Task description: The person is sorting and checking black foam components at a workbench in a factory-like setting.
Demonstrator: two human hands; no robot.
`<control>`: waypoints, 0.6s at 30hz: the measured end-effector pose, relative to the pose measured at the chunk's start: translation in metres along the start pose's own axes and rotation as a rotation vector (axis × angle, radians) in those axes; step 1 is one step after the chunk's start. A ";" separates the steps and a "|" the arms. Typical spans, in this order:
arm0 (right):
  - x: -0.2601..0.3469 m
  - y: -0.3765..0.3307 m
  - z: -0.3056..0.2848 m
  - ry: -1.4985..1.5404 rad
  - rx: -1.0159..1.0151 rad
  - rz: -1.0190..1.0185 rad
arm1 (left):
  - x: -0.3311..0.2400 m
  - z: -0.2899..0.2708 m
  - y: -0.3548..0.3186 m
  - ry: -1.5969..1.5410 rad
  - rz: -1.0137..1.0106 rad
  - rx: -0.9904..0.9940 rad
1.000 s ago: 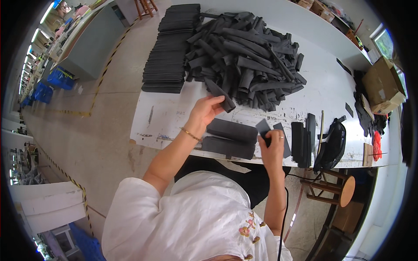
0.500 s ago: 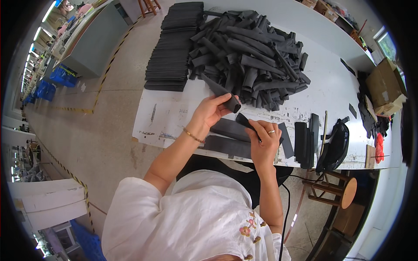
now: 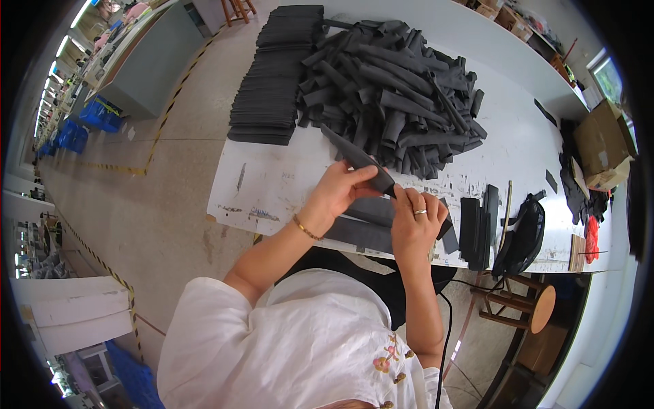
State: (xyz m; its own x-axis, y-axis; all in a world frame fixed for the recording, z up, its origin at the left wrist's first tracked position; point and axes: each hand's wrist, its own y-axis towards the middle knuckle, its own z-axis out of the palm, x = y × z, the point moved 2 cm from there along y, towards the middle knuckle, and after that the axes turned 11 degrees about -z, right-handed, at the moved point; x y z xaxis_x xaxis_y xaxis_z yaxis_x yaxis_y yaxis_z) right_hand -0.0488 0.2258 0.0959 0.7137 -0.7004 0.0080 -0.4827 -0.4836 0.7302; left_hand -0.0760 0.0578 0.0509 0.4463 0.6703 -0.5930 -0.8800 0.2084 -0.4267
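Compared with half a second earlier, the dark foam strip (image 3: 357,160) is now held higher and stretched out longer between the two hands, its far end pointing up and to the left toward the pile; a second earlier the left hand was only reaching to the pile's near edge while the right hand rested low on the flat pieces.

The left hand (image 3: 338,192) is raised above the white bench (image 3: 272,180), wrist bent, with a gold bracelet (image 3: 304,228) at the wrist; its fingers are closed around the strip's middle. The right hand (image 3: 415,225), wearing a ring, is set just to the right, its fingers pinched shut on the strip's near end. Both forearms come in from the lower edge.

The strip is held over flat dark sheets (image 3: 361,228) lying on the bench's near edge. The loose pile of foam strips (image 3: 402,95) lies farther off, with a neat stack of flat pieces (image 3: 272,75) at its left. Upright dark pieces (image 3: 477,225) stand to the right.
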 end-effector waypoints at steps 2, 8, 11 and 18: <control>0.006 -0.001 0.005 0.009 0.010 0.046 | 0.007 0.007 -0.008 0.064 0.113 -0.023; 0.026 -0.006 0.016 0.319 -0.026 0.180 | 0.010 0.029 -0.018 -0.017 0.161 0.130; 0.035 -0.016 0.013 0.323 0.038 0.224 | 0.012 0.020 -0.015 0.000 0.201 0.267; 0.024 -0.008 0.014 0.483 0.085 0.152 | 0.030 0.027 -0.022 -0.074 0.161 0.233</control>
State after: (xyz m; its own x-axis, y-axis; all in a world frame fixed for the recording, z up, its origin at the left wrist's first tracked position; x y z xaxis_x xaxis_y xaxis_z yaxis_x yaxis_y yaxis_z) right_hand -0.0348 0.2051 0.0809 0.7758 -0.4533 0.4390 -0.6243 -0.4502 0.6384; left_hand -0.0474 0.0925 0.0605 0.2921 0.7561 -0.5857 -0.9561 0.2474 -0.1574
